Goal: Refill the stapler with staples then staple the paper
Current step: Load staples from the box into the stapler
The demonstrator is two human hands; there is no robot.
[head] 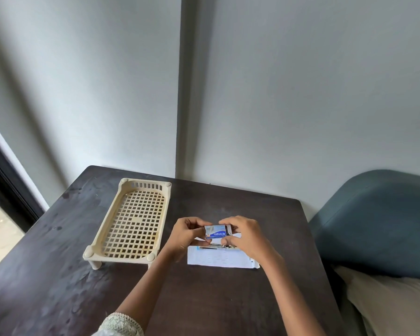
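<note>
Found small blue staple box (218, 232) held clear of the tabletop (204, 299), pinched at one end by left hand (186, 235) and at the other by right hand (243, 236), with fingers of both hands curled round it. Noted box end toward right hand showing dark, apparently partly open. Located stapler (214, 247) directly below the box, lying on the paper (218, 259), largely hidden by the hands; cannot tell whether opened for loading. Recorded cream lattice basket (136, 221) well left of the box, blue seat (378, 221) well right. Judged risks: staple strips sliding out and breaking apart through tilting of the open end; box crushed by over-firm pinch. Read white wordmark on box face, inverted, seemingly "kangaro"; smaller print illegible.
</note>
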